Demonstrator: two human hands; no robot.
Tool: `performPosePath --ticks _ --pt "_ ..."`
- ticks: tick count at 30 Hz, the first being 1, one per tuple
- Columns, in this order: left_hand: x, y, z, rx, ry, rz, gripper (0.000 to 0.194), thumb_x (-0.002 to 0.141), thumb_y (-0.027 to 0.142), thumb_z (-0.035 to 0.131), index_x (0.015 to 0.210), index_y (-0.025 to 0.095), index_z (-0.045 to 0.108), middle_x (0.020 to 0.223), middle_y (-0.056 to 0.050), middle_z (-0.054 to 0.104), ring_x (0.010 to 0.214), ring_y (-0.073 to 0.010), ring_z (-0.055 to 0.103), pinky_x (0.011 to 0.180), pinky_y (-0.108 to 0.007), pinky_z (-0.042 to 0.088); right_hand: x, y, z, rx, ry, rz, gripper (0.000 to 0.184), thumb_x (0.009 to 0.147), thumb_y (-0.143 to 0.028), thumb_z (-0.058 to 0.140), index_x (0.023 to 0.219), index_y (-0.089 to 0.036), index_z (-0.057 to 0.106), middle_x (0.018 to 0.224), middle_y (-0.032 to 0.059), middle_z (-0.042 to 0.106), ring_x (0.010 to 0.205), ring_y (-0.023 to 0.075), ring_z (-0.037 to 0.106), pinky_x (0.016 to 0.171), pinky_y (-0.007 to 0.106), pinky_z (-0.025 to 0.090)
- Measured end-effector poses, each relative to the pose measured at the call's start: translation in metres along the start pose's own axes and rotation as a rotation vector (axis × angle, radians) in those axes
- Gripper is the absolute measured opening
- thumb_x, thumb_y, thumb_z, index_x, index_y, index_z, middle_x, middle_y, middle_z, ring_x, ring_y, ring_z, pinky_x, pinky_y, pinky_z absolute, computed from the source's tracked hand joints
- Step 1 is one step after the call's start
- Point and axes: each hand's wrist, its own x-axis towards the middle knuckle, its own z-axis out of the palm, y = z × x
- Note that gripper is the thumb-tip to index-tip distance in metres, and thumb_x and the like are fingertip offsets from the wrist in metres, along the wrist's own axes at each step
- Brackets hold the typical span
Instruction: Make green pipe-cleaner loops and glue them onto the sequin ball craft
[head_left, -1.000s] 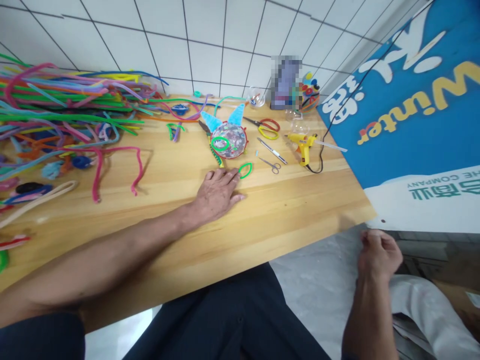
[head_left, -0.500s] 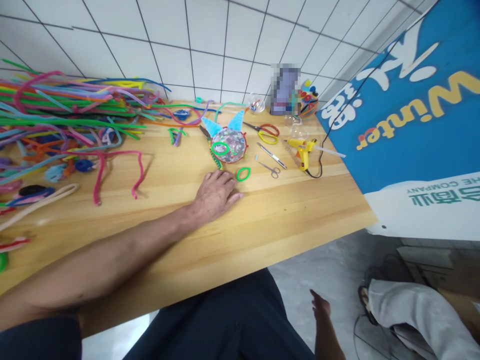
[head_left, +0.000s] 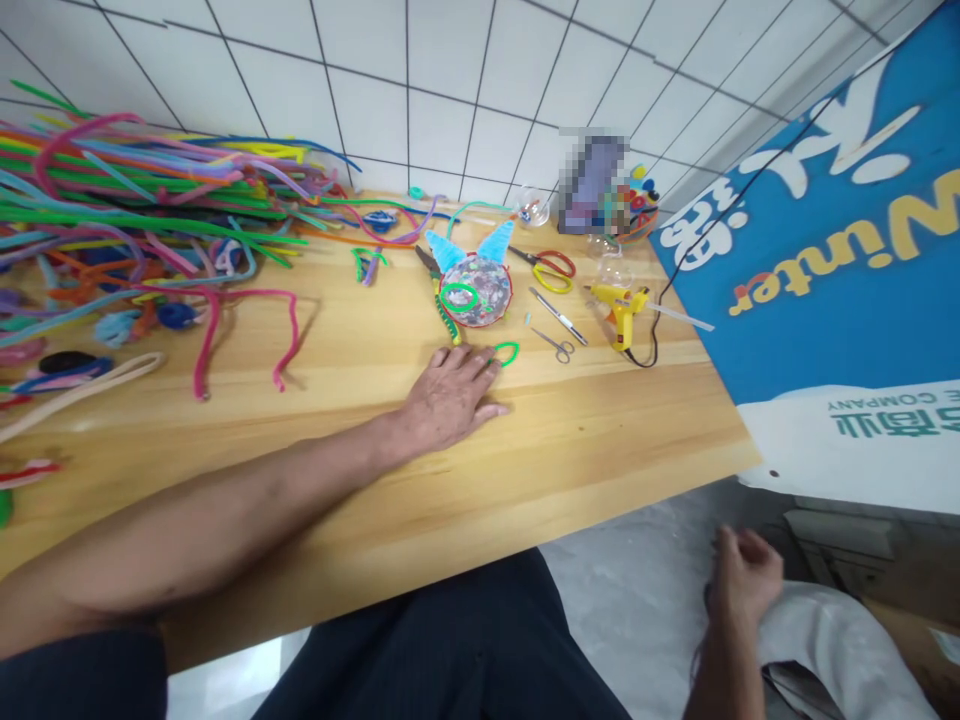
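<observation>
My left hand (head_left: 452,400) lies palm down on the wooden table, fingers spread, the fingertips beside a green pipe-cleaner loop (head_left: 513,350). Just beyond it is a round grey craft piece (head_left: 491,292) with a red rim, two light blue ears (head_left: 495,243) and a green oval (head_left: 459,297) on its face. Green-and-yellow handled pliers (head_left: 448,318) reach out from under its left side. Off the table at the lower right, my right hand (head_left: 746,572) hangs above the floor, fingers curled. Whatever those fingers may hold is hidden.
Pipe cleaners (head_left: 150,200) are heaped at the left. Right of the craft piece lie red-and-yellow scissors (head_left: 553,272), a craft knife (head_left: 559,316), small scissors (head_left: 555,345) and a yellow glue gun (head_left: 622,312) with a cord. A blue banner (head_left: 825,290) borders the table's right end.
My right hand has moved right and up, its fingers now curled. The view has shifted a little; my left hand still rests on the table, now closer to the green loop.
</observation>
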Motion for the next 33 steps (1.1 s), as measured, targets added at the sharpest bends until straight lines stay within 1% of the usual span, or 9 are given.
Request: performPosePath --ticks 2,3,6,10,13,15,18,27,33 --pt "0.001 0.003 -0.001 0.005 -0.013 0.003 0.066 0.11 0.059 0.061 0.158 0.013 0.064 0.166 -0.02 0.063 0.148 -0.0419 0.056 0.118 -0.055 0.045 0.015 -0.024 0.012 -0.046 0.141 0.0 0.037 0.081 -0.07 0.083 0.085 -0.038 0.066 0.068 0.0046 0.063 0.057 0.0312 0.064 0.066 0.06 0.059" --pt "0.002 0.005 -0.002 0.01 -0.021 0.0 0.067 0.111 0.059 0.061 0.158 0.012 0.063 0.167 -0.02 0.063 0.149 -0.0421 0.055 0.119 -0.054 0.044 0.021 -0.042 0.024 -0.054 0.13 -0.008 0.036 0.08 -0.065 0.087 0.091 -0.034 0.074 0.081 0.0093 0.073 0.068 0.0326 0.072 0.076 0.06 0.062" --pt "0.004 0.012 -0.004 0.029 -0.054 -0.02 0.067 0.112 0.058 0.059 0.158 0.009 0.063 0.17 -0.021 0.059 0.151 -0.0419 0.054 0.121 -0.054 0.043 0.036 -0.108 0.083 -0.062 -0.181 -0.202 0.039 0.087 -0.058 0.082 0.107 -0.025 0.083 0.103 0.0112 0.084 0.093 0.031 0.08 0.09 0.053 0.066" --pt "0.005 0.016 -0.007 0.041 -0.09 -0.023 0.064 0.114 0.055 0.057 0.157 0.008 0.063 0.173 -0.02 0.056 0.154 -0.0416 0.052 0.123 -0.053 0.043 0.054 -0.182 0.186 -0.114 -0.541 -0.523 0.027 0.097 -0.044 0.073 0.112 -0.025 0.085 0.103 0.0074 0.085 0.087 0.0233 0.077 0.08 0.038 0.063" --pt "0.007 0.016 -0.008 0.022 -0.084 -0.004 0.063 0.114 0.053 0.058 0.156 0.007 0.063 0.171 -0.02 0.057 0.155 -0.0413 0.052 0.125 -0.053 0.043 0.065 -0.206 0.245 -0.287 -0.642 -0.634 0.019 0.098 -0.033 0.072 0.108 -0.023 0.084 0.095 0.007 0.083 0.084 0.023 0.074 0.082 0.038 0.061" --pt "0.008 0.016 -0.009 0.001 -0.074 0.008 0.062 0.114 0.052 0.058 0.155 0.006 0.064 0.17 -0.02 0.059 0.154 -0.0408 0.052 0.126 -0.053 0.042 0.068 -0.211 0.268 -0.336 -0.638 -0.657 0.014 0.096 -0.029 0.074 0.103 -0.023 0.084 0.094 0.0079 0.082 0.087 0.0242 0.073 0.085 0.038 0.059" --pt "0.009 0.015 -0.01 -0.017 -0.077 0.012 0.061 0.113 0.051 0.059 0.152 0.006 0.067 0.168 -0.021 0.06 0.153 -0.0411 0.053 0.125 -0.053 0.043 0.065 -0.212 0.281 -0.375 -0.63 -0.675 0.008 0.096 -0.028 0.075 0.096 -0.024 0.082 0.095 0.0086 0.081 0.089 0.0252 0.072 0.085 0.038 0.057" --pt "0.008 0.015 -0.011 -0.049 -0.087 0.009 0.058 0.113 0.051 0.061 0.151 0.007 0.068 0.17 -0.022 0.058 0.154 -0.0402 0.054 0.124 -0.053 0.045 0.05 -0.21 0.268 -0.403 -0.599 -0.754 0.017 0.105 -0.027 0.063 0.106 -0.023 0.079 0.101 0.0104 0.08 0.095 0.0263 0.073 0.087 0.037 0.055" --pt "0.008 0.014 -0.013 -0.065 -0.122 0.006 0.059 0.114 0.051 0.059 0.153 0.007 0.067 0.173 -0.021 0.056 0.158 -0.0418 0.051 0.126 -0.055 0.044 0.045 -0.209 0.283 -0.426 -0.61 -0.764 0.015 0.104 -0.026 0.061 0.094 -0.024 0.072 0.101 0.0115 0.078 0.097 0.0267 0.072 0.085 0.036 0.053"
